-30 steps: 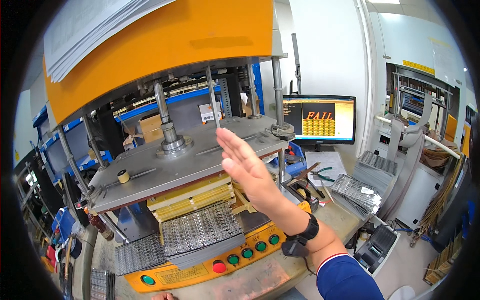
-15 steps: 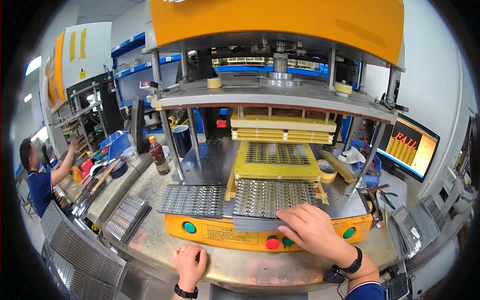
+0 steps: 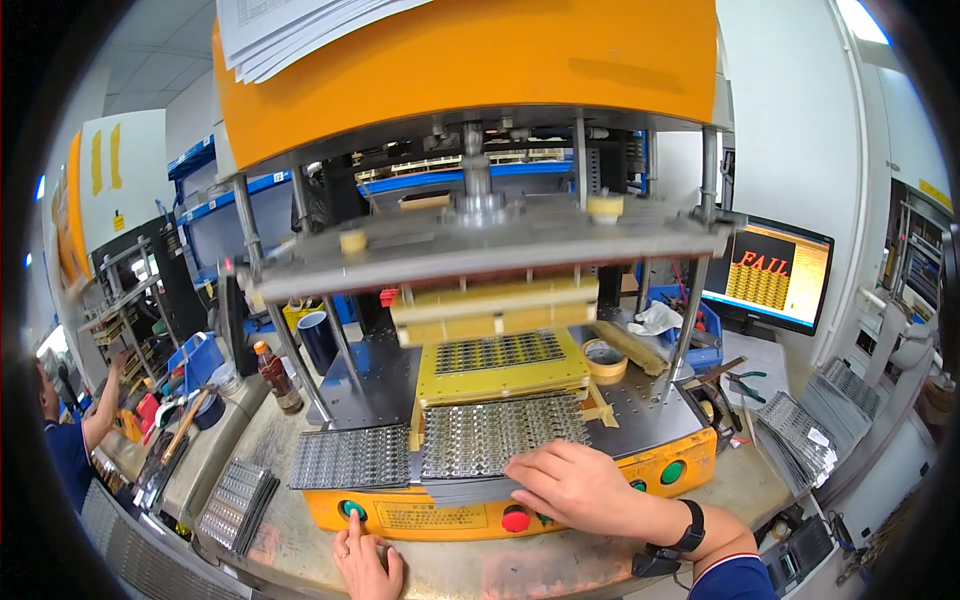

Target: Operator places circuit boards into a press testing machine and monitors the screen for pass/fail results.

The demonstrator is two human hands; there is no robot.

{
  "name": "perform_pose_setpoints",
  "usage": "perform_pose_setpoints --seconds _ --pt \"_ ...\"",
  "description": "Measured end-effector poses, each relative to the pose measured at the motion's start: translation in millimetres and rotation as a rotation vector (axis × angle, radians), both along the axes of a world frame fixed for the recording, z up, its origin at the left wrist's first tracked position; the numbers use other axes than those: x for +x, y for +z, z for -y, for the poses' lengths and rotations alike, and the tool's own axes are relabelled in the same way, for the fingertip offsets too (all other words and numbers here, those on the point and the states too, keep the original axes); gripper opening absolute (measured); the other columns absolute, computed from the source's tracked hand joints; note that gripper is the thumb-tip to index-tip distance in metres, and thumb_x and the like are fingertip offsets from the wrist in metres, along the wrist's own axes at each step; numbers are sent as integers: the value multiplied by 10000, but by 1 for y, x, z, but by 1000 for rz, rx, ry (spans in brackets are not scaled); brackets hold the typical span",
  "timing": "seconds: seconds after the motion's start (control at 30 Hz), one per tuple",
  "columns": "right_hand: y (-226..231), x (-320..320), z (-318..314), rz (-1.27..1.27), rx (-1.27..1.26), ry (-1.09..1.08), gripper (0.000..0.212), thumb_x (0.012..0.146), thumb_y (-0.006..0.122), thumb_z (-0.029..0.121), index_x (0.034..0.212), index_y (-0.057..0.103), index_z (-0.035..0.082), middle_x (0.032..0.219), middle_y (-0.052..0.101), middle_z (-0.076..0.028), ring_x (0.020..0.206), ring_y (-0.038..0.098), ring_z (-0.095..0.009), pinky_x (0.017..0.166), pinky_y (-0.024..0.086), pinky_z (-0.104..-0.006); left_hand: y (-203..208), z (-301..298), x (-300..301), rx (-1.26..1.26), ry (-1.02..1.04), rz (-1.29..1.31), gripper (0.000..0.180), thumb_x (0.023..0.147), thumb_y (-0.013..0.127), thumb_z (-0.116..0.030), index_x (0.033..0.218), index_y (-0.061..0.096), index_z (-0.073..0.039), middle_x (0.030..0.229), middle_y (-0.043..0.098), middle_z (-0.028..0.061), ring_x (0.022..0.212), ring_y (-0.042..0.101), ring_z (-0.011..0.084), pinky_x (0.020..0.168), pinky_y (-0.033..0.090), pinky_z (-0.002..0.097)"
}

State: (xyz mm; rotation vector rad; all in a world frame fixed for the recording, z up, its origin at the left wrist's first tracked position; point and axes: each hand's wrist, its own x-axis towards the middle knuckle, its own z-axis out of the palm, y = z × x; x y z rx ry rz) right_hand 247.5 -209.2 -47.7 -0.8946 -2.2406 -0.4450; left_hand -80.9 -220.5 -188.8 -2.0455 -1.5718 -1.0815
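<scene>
The stack of metal panels (image 3: 490, 435) sits on the near lip of the orange press base (image 3: 610, 462), right under the person's fingers. The right hand (image 3: 575, 487) rests at its four o'clock corner, fingertips on the edge, fingers together; the thumb side is turned away beneath them, so from here I can't tell whether it pinches the panels or merely lies against them. The left hand (image 3: 367, 562) holds nothing that I can see: its index finger reaches out onto a green button (image 3: 353, 509) at eight o'clock from the stack, the thumb apart and the other fingers loosely curled.

The right palm is hidden, and the hand partly covers another green button (image 3: 638, 486). The press's upper plate (image 3: 560, 250) is smeared by blur, and papers (image 3: 300, 40) on the machine's front run off the top.

The right forearm comes in from five o'clock, wrist strap (image 3: 692, 526) showing, back of the hand upward. The left hand rises from the lower edge, its wrist cut off.

At six o'clock is a red button (image 3: 515, 519); at nine, a second panel pile (image 3: 350, 457); at twelve, the yellow fixture (image 3: 505, 382) with a panel on it. A monitor (image 3: 770, 270) glows at two, and a co-worker (image 3: 68, 455), cropped by the dark rim, stands far off at nine.
</scene>
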Motion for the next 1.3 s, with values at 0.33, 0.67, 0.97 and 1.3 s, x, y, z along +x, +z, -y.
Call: perform_pose_setpoints --seconds 0.33,0.67,0.97,1.3 --pt "-8 -4 -4 -60 35 -8 268 850 753 209 1059 678 60 1035 686 -32 931 642 -211 807 550 -321 -14 8 -13 -210 -71 104 186 977 607 -239 987 708 -84 1003 702 130 972 621 351 883 435 477" --pt "-14 -2 -5 -73 37 13 292 860 722 208 1090 659 40 1044 653 -50 963 624 -222 807 546 -325 -22 1 -17 -94 -75 42 207 980 612 -256 944 710 -78 922 679 138 925 612 355 814 427 471" --pt "-9 3 -7 -63 35 33 319 839 744 222 1093 660 48 1066 656 -55 1013 623 -238 879 524 -365 -18 5 -15 -121 -80 62 201 981 612 -248 950 720 -80 925 682 141 921 611 352 824 423 472" --pt "7 31 3 218 -52 -218 470 868 745 340 1266 630 116 1217 663 -24 1144 608 -208 1075 415 -429 -17 8 -15 -136 -145 104 165 969 650 -235 945 712 -85 911 675 125 873 600 348 807 421 468"
